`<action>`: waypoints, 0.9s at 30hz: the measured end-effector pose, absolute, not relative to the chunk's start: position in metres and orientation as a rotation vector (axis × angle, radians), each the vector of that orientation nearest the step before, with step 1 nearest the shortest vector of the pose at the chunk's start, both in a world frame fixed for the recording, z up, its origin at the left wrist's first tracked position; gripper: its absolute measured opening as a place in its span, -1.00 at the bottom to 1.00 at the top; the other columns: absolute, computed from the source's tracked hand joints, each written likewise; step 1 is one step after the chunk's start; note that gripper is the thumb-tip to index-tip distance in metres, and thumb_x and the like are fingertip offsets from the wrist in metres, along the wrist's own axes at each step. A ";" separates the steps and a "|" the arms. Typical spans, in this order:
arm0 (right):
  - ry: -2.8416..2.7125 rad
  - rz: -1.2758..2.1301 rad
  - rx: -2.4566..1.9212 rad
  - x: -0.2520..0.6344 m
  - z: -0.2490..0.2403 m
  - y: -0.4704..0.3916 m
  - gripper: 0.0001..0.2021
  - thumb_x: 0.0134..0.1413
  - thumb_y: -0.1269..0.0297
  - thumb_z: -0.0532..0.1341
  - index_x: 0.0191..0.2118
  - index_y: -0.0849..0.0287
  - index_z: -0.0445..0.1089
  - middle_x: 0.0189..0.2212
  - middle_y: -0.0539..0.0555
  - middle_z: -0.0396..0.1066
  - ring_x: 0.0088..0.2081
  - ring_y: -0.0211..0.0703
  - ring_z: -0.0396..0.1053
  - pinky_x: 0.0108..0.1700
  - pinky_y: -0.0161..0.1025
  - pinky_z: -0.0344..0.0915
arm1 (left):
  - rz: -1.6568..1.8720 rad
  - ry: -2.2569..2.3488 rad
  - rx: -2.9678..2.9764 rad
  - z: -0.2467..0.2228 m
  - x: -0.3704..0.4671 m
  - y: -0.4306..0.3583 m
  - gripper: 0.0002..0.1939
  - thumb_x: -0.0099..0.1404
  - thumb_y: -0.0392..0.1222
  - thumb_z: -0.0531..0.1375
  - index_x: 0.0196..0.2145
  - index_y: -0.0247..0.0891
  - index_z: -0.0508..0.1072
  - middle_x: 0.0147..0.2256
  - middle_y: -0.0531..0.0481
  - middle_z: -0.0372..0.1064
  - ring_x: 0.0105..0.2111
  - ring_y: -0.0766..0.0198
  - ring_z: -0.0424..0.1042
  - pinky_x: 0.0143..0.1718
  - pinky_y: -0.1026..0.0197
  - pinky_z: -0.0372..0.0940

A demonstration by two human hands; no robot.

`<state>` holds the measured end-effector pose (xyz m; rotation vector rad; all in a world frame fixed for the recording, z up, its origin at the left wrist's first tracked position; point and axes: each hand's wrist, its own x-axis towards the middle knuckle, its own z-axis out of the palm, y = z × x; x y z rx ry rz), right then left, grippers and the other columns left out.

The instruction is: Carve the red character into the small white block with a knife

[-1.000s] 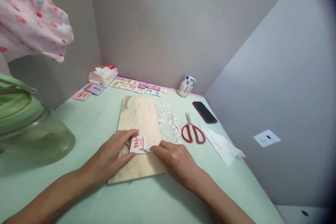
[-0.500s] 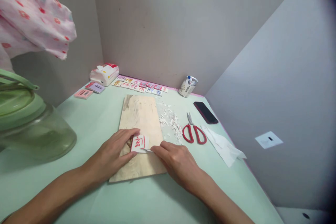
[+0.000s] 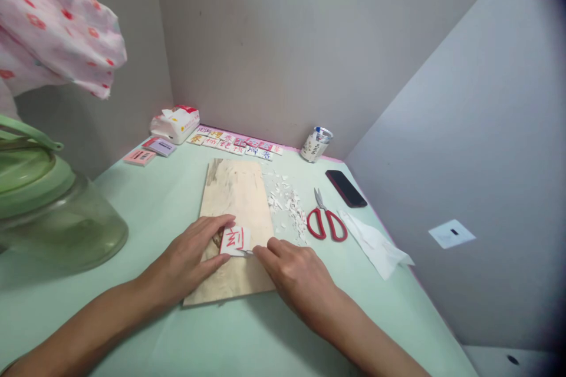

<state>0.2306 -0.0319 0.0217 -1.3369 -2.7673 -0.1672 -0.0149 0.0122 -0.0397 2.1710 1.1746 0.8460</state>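
Note:
A white square eraser-like block [image 3: 239, 240] with a red character drawn on it lies flat on a wooden board [image 3: 239, 188]. My left hand [image 3: 188, 256] grips its left side between thumb and fingers. Pinched in my right hand [image 3: 294, 268] is a small carving blade [image 3: 248, 252], mostly hidden by the fingers. Its thin tip meets the block's lower right corner, where a piece looks cut. White shavings [image 3: 289, 206] are scattered just right of the board.
Red-handled scissors [image 3: 327, 224], a tissue [image 3: 375, 241] and a phone [image 3: 346, 188] lie to the right. Behind stand a can [image 3: 316, 145], rows of lettered tiles [image 3: 234, 142] and a tissue pack [image 3: 175, 123]. Two small packets [image 3: 140, 156] and a large green jar [image 3: 62, 218] are left.
My right hand has shifted very slightly left with the blade, along the block's lower right corner. The left hand and block stay put.

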 end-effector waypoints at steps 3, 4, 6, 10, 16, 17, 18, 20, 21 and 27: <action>-2.768 -0.144 -1.347 0.233 0.024 -0.032 -0.76 0.14 0.68 0.18 -0.24 0.17 0.35 -0.41 -0.01 0.35 -0.43 -0.20 0.27 -0.47 -0.20 -0.10 | 0.842 1.166 2.167 -0.040 -0.015 0.012 -0.53 0.40 -0.04 0.16 0.23 -0.09 0.30 0.14 -0.12 0.41 0.14 0.02 0.44 0.18 -0.04 0.36; -2.769 -0.129 -1.355 0.234 0.024 -0.032 -0.77 0.16 0.67 0.18 -0.23 0.16 0.35 -0.41 -0.01 0.35 -0.42 -0.20 0.28 -0.47 -0.20 -0.08 | 0.840 1.162 2.166 -0.040 -0.016 0.013 -0.53 0.41 -0.04 0.15 0.23 -0.09 0.30 0.15 -0.12 0.41 0.14 0.02 0.43 0.18 -0.05 0.36; -2.774 -0.107 -1.365 0.235 0.025 -0.031 -0.77 0.18 0.66 0.17 -0.23 0.16 0.35 -0.40 -0.01 0.35 -0.41 -0.20 0.29 -0.46 -0.20 -0.06 | 0.837 1.160 2.161 -0.040 -0.016 0.013 -0.54 0.41 -0.03 0.15 0.23 -0.09 0.29 0.15 -0.13 0.40 0.15 0.01 0.43 0.19 -0.06 0.35; -2.783 -0.090 -1.368 0.234 0.026 -0.030 -0.78 0.20 0.66 0.17 -0.23 0.16 0.35 -0.40 -0.02 0.35 -0.41 -0.20 0.29 -0.46 -0.19 -0.05 | 0.831 1.165 2.151 -0.042 -0.016 0.012 -0.53 0.42 -0.01 0.16 0.24 -0.07 0.27 0.15 -0.12 0.39 0.15 0.02 0.41 0.19 -0.07 0.34; -2.784 -0.116 -1.341 0.234 0.025 -0.030 -0.79 0.19 0.65 0.19 -0.25 0.16 0.34 -0.41 -0.02 0.34 -0.43 -0.20 0.29 -0.47 -0.19 -0.06 | 0.822 1.168 2.146 -0.040 -0.016 0.013 -0.53 0.41 -0.03 0.16 0.23 -0.09 0.29 0.14 -0.11 0.40 0.14 0.03 0.42 0.18 -0.05 0.35; -2.783 -0.129 -1.335 0.234 0.025 -0.030 -0.79 0.18 0.64 0.20 -0.26 0.16 0.34 -0.42 -0.02 0.33 -0.44 -0.20 0.28 -0.48 -0.19 -0.07 | 0.822 1.166 2.147 -0.040 -0.016 0.013 -0.53 0.41 -0.03 0.16 0.23 -0.09 0.29 0.14 -0.11 0.40 0.14 0.04 0.43 0.18 -0.04 0.35; -2.784 -0.140 -1.329 0.234 0.025 -0.030 -0.79 0.17 0.65 0.20 -0.26 0.16 0.34 -0.42 -0.02 0.33 -0.44 -0.20 0.28 -0.48 -0.19 -0.07 | 0.823 1.164 2.147 -0.039 -0.016 0.013 -0.53 0.41 -0.03 0.16 0.23 -0.10 0.29 0.14 -0.11 0.40 0.14 0.04 0.43 0.19 -0.04 0.35; -2.792 -0.168 -1.324 0.233 0.025 -0.030 -0.78 0.15 0.66 0.20 -0.27 0.16 0.34 -0.43 -0.02 0.33 -0.45 -0.20 0.27 -0.49 -0.19 -0.09 | 0.826 1.161 2.147 -0.039 -0.016 0.013 -0.53 0.41 -0.03 0.16 0.23 -0.10 0.29 0.14 -0.11 0.40 0.14 0.04 0.42 0.19 -0.03 0.34; -2.799 -0.181 -1.323 0.232 0.026 -0.030 -0.77 0.14 0.67 0.20 -0.27 0.17 0.33 -0.43 -0.02 0.34 -0.45 -0.20 0.27 -0.49 -0.19 -0.10 | 0.828 1.160 2.147 -0.039 -0.016 0.013 -0.53 0.41 -0.02 0.16 0.23 -0.10 0.29 0.14 -0.11 0.40 0.15 0.04 0.42 0.19 -0.03 0.34; -2.879 -0.194 -1.354 0.223 0.037 -0.032 -0.75 0.11 0.71 0.17 -0.26 0.17 0.32 -0.40 0.03 0.38 -0.43 -0.16 0.34 -0.51 -0.19 -0.14 | 0.839 1.162 2.142 -0.040 -0.016 0.014 -0.52 0.40 0.00 0.17 0.22 -0.10 0.29 0.14 -0.12 0.42 0.14 0.02 0.44 0.17 -0.04 0.37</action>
